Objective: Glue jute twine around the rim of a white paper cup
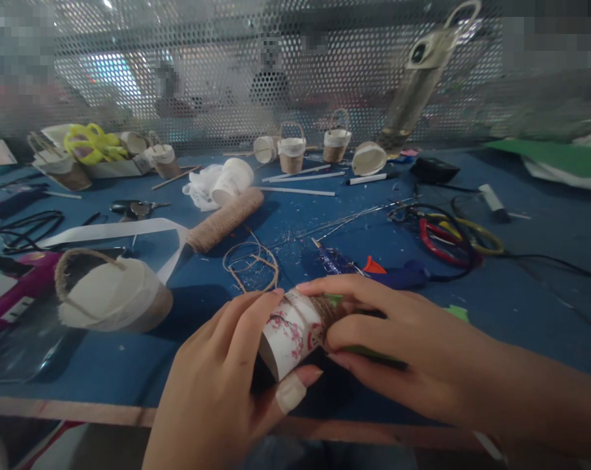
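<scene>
Gripping a floral paper cup between both hands at the near middle of the blue surface, holding it on its side just above the near edge. Closing the left hand around the cup's left end, laying the fingers over the top and pressing the thumb, wearing a pale plaster, in from below. Pinching with the right hand at the cup's right end, setting fingertips on the brown twine wound around that part and trapping a dark green strip under the lower fingers. Working just near of a loose twine loop, with a fat twine spool lying farther off and to its left. Reaching across in front of a blue glue gun, just beyond the right hand, and red-handled pliers farther right. Sitting right of a twine-handled basket cup tipped on its side at the near left, a white ribbon curling beyond it. Facing yellow scissors at the far left and two small upright baskets at the far middle, standing against a perforated metal screen.
</scene>
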`<state>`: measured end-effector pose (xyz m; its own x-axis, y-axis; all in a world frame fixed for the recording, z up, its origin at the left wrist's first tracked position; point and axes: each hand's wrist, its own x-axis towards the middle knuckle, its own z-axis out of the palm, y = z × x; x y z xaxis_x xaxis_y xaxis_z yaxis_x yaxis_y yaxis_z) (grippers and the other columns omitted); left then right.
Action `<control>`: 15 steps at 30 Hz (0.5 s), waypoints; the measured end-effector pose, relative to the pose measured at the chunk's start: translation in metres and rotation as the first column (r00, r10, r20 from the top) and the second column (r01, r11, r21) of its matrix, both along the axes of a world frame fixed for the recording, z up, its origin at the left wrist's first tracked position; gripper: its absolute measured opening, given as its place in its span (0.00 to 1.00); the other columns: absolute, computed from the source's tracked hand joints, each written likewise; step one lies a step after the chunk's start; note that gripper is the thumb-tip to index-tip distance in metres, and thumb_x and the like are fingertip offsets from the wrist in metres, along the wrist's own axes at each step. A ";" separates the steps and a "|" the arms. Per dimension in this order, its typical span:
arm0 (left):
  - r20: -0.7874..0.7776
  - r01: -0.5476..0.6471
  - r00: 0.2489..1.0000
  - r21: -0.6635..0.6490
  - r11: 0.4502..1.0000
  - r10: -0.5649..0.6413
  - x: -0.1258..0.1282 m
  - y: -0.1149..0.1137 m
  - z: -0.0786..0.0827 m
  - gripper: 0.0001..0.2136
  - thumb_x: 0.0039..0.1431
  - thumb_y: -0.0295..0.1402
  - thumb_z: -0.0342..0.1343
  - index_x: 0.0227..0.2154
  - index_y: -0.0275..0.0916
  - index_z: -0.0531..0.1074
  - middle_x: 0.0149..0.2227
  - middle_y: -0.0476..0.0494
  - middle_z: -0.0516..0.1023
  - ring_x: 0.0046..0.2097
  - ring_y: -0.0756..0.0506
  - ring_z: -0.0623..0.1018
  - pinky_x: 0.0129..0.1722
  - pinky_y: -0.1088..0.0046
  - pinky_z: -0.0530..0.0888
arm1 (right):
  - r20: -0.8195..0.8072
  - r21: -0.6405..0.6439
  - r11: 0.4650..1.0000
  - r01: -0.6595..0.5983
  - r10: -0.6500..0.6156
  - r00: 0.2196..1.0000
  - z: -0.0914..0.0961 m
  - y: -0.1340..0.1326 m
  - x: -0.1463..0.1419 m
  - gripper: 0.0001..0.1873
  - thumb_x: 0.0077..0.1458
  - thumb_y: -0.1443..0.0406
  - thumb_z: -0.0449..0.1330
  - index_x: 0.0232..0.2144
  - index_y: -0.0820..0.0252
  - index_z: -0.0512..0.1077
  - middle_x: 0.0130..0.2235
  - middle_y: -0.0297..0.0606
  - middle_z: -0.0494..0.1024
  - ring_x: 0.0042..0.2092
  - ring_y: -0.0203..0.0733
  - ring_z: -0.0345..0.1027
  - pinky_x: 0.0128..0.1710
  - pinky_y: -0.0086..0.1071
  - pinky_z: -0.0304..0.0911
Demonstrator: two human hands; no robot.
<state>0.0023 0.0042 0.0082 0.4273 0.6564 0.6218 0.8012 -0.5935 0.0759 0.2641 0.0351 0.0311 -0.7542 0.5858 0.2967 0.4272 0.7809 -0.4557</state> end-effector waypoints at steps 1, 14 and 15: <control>0.000 -0.001 1.000 0.001 1.000 0.001 0.000 0.000 0.000 0.26 0.77 0.56 0.48 0.60 0.38 0.67 0.51 0.36 0.86 0.47 0.40 0.88 0.43 0.66 0.86 | 0.004 0.002 1.000 0.002 -0.002 1.000 0.000 0.000 0.000 0.07 0.75 0.67 0.56 0.45 0.50 0.73 0.70 0.40 0.71 0.54 0.46 0.81 0.49 0.42 0.78; 0.005 0.001 1.000 -0.003 1.000 -0.001 0.001 -0.001 0.000 0.25 0.77 0.55 0.48 0.60 0.38 0.66 0.50 0.36 0.86 0.47 0.40 0.88 0.43 0.66 0.86 | 0.012 0.007 1.000 0.005 -0.005 1.000 0.001 -0.001 0.000 0.07 0.75 0.67 0.55 0.45 0.50 0.73 0.70 0.41 0.71 0.53 0.46 0.82 0.48 0.43 0.79; 0.005 0.003 1.000 -0.002 1.000 -0.003 0.000 -0.001 0.000 0.25 0.77 0.55 0.48 0.60 0.38 0.66 0.50 0.36 0.86 0.47 0.40 0.88 0.44 0.66 0.86 | 0.008 0.005 1.000 0.002 -0.002 1.000 0.001 0.000 0.000 0.07 0.75 0.67 0.55 0.45 0.50 0.73 0.70 0.40 0.71 0.53 0.46 0.82 0.48 0.43 0.79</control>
